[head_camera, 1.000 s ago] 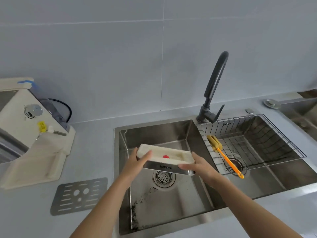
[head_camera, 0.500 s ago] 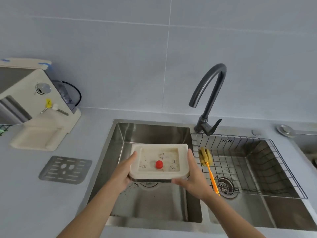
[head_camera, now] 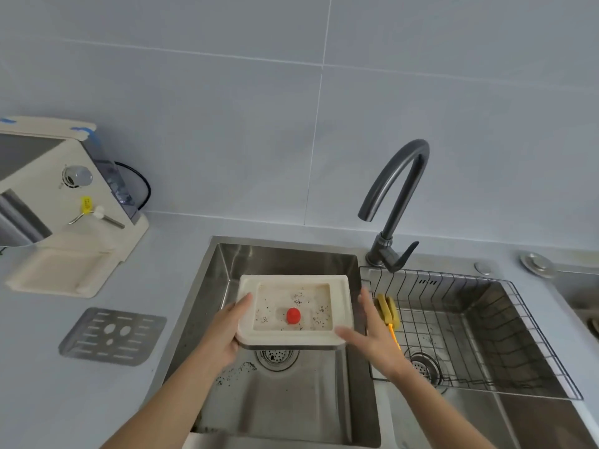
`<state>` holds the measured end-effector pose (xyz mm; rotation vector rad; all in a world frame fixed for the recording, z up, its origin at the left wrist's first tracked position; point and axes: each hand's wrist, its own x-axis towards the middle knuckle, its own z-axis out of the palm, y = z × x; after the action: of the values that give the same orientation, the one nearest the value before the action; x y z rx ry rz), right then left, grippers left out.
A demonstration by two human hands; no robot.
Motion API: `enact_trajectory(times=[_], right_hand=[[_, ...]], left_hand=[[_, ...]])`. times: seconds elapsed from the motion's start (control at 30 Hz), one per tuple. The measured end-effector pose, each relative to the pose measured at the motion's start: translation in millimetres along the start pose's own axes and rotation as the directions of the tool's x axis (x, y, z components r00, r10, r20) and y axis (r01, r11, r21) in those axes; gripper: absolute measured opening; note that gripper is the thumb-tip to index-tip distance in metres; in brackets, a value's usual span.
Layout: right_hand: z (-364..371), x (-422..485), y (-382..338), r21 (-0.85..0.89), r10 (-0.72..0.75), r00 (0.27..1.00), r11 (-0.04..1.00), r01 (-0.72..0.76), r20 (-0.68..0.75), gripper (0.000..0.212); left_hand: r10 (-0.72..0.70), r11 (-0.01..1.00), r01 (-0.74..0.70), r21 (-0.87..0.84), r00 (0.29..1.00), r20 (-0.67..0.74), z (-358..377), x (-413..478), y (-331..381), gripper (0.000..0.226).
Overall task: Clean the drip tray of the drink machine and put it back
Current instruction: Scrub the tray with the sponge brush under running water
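The cream drip tray (head_camera: 293, 280) is level over the left sink basin (head_camera: 282, 257), its inside speckled with dark grit around a red float (head_camera: 293, 315). My left hand (head_camera: 227, 332) grips its left edge. My right hand (head_camera: 376, 335) is spread beside the right edge, fingers apart from the rim and thumb at the front right corner. The drink machine (head_camera: 64, 196) stands at the back left with its tray bay (head_camera: 61, 273) bare. The tray's metal grate (head_camera: 111, 335) lies on the counter in front of it.
A dark faucet (head_camera: 395, 196) arches behind the sink divider. A wire basket (head_camera: 486, 319) sits in the right basin, with a yellow sponge brush (head_camera: 387, 307) leaning on its left side. Dark grit lies on the left basin floor near the drain (head_camera: 277, 358).
The tray has turned from tilted to level, showing its dirty inside. My right hand's fingers have come off the tray's right edge and spread.
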<state>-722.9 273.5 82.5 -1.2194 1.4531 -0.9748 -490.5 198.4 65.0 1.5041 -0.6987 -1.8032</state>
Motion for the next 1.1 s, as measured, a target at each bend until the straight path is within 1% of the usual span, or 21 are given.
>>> enact_trajectory(times=[0.03, 0.07, 0.13, 0.17, 0.2, 0.27, 0.33, 0.4, 0.47, 0.6, 0.67, 0.73, 0.77, 0.83, 0.87, 0.9, 0.93, 0.97, 1.03, 1.07, 1.1], right_hand=[[-7.8, 6.1, -0.5, 0.043, 0.073, 0.993, 0.997, -0.069, -0.088, 0.092], [-18.5, 16.0, -0.9, 0.083, 0.133, 0.977, 0.989, -0.121, -0.168, 0.088], [-40.7, 37.9, -8.8, 0.196, 0.226, 0.93, 0.965, -0.173, -0.289, 0.067], [-51.8, 48.6, -15.1, 0.277, 0.28, 0.905, 0.941, -0.193, -0.32, 0.059], [-62.4, 58.3, -21.5, 0.37, 0.337, 0.882, 0.905, -0.209, -0.328, 0.058], [-80.4, 74.2, -34.7, 0.522, 0.425, 0.848, 0.824, -0.218, -0.316, 0.065], [-93.0, 86.6, -46.2, 0.637, 0.496, 0.808, 0.743, -0.206, -0.318, 0.07], [-100.3, 98.8, -53.1, 0.744, 0.558, 0.772, 0.646, -0.173, -0.304, 0.07], [-104.7, 109.6, -55.1, 0.783, 0.606, 0.745, 0.593, -0.189, -0.279, 0.069], [-110.5, 128.1, -49.1, 0.718, 0.665, 0.692, 0.624, -0.308, -0.281, 0.065], [-114.0, 137.0, -42.0, 0.707, 0.689, 0.681, 0.609, -0.36, -0.247, 0.061], [-117.6, 145.6, -31.8, 0.688, 0.698, 0.679, 0.609, -0.394, -0.228, 0.053], [-120.1, 150.5, -26.3, 0.657, 0.695, 0.673, 0.634, -0.409, -0.252, 0.048], [-124.7, 158.1, -16.7, 0.536, 0.668, 0.658, 0.717, -0.445, -0.348, 0.041], [-126.2, 161.3, -12.4, 0.424, 0.638, 0.66, 0.765, -0.485, -0.396, 0.041], [-126.9, 163.9, -7.7, 0.262, 0.588, 0.675, 0.807, -0.529, -0.447, 0.041], [-126.8, 164.2, -4.6, 0.121, 0.544, 0.693, 0.819, -0.561, -0.472, 0.04], [-128.0, 164.2, 2.4, -0.071, 0.483, 0.714, 0.802, -0.593, -0.507, 0.038], [-128.5, 158.7, 2.5, -0.403, 0.378, 0.769, 0.685, -0.607, -0.516, 0.037], [-126.9, 155.7, -0.2, -0.445, 0.379, 0.775, 0.656, -0.61, -0.506, 0.039], [-128.5, 154.6, 1.7, -0.523, 0.347, 0.801, 0.619, -0.586, -0.487, 0.04]], left_hand=[[0.003, 1.0, -0.003, -0.008, 1.0, 0.001, 0.8, 3.3, 2.2, 0.04], [0.006, 1.0, -0.006, -0.017, 1.0, 0.001, 2.5, 6.2, 4.4, 0.04], [0.009, 1.0, -0.009, -0.026, 1.0, 0.002, 5.0, 12.0, 8.5, 0.04], [0.01, 1.0, -0.01, -0.025, 1.0, 0.005, 6.1, 14.7, 10.1, 0.041], [0.009, 1.0, -0.009, -0.021, 1.0, 0.006, 6.9, 17.4, 11.2, 0.041], [0.002, 1.0, -0.002, -0.017, 1.0, 0.004, 8.1, 22.6, 12.6, 0.042], [-0.003, 1.0, 0.003, -0.016, 1.0, -0.002, 9.4, 28.8, 13.6, 0.041], [-0.006, 1.0, 0.006, -0.014, 1.0, 0.0, 11.4, 34.9, 15.2, 0.04], [-0.008, 1.0, 0.008, -0.018, 1.0, 0.004, 14.4, 41.6, 16.1, 0.039], [-0.023, 1.0, 0.023, -0.005, 1.0, 0.01, 20.5, 51.8, 16.1, 0.036], [-0.031, 0.999, 0.03, 0.022, 0.999, 0.018, 23.7, 56.4, 16.5, 0.036], [-0.031, 0.999, 0.03, 0.035, 0.999, 0.021, 26.8, 60.6, 17.6, 0.037], [-0.032, 0.999, 0.032, 0.032, 0.999, 0.019, 28.7, 62.4, 18.1, 0.037], [-0.037, 0.999, 0.036, 0.029, 0.999, 0.025, 33.0, 64.8, 18.2, 0.037], [-0.04, 0.999, 0.039, 0.033, 0.999, 0.031, 35.6, 65.4, 18.1, 0.036], [-0.044, 0.998, 0.043, 0.035, 0.998, 0.034, 37.8, 65.7, 17.6, 0.035], [-0.046, 0.998, 0.045, 0.035, 0.998, 0.033, 39.8, 65.9, 17.2, 0.033], [-0.047, 0.998, 0.046, 0.037, 0.998, 0.031, 41.7, 66.2, 16.7, 0.031], [-0.047, 0.998, 0.046, 0.046, 0.999, 0.026, 45.1, 66.7, 15.1, 0.022], [-0.049, 0.998, 0.048, 0.048, 0.998, 0.025, 46.6, 66.5, 14.4, 0.018], [-0.052, 0.998, 0.051, 0.048, 0.998, 0.022, 47.5, 66.5, 13.6, 0.016]])
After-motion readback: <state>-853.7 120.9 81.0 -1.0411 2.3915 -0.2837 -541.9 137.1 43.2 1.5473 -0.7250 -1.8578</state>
